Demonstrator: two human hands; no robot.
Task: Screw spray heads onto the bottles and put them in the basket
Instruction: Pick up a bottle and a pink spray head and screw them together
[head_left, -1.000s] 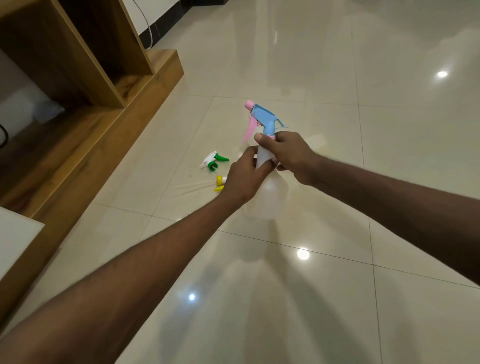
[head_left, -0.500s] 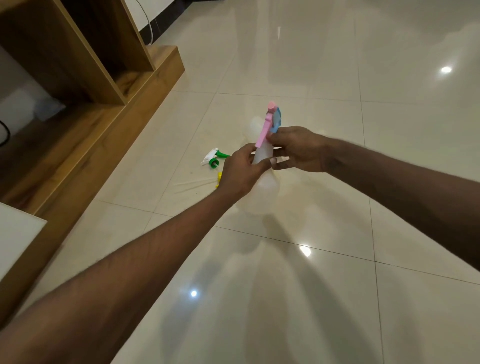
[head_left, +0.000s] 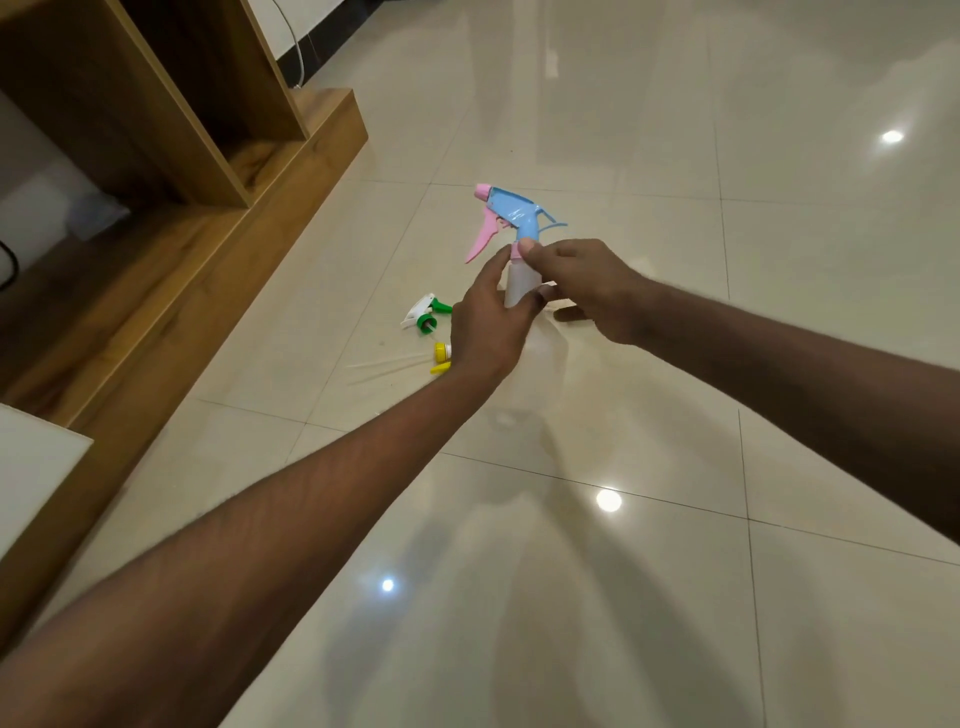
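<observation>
A translucent white bottle (head_left: 519, 288) is held upright above the tiled floor. My left hand (head_left: 488, 322) grips its neck and shoulder. On top sits a blue spray head (head_left: 511, 210) with a pink nozzle and trigger pointing left. My right hand (head_left: 582, 286) pinches the pink collar under that head with thumb and fingers. The bottle's lower body is mostly hidden behind my left hand. A green and white spray head (head_left: 426, 312) and a yellow spray head (head_left: 441, 356) lie on the floor to the left of my left hand. No basket is in view.
A wooden shelf unit (head_left: 171, 171) with a low step runs along the left side. A white panel (head_left: 31, 467) shows at the left edge. Glossy cream floor tiles (head_left: 675, 519) spread across the remaining view.
The blue spray head has turned on the bottle: its trigger faced me half a second ago and now points left again. My right hand has shifted its pinch on the collar.
</observation>
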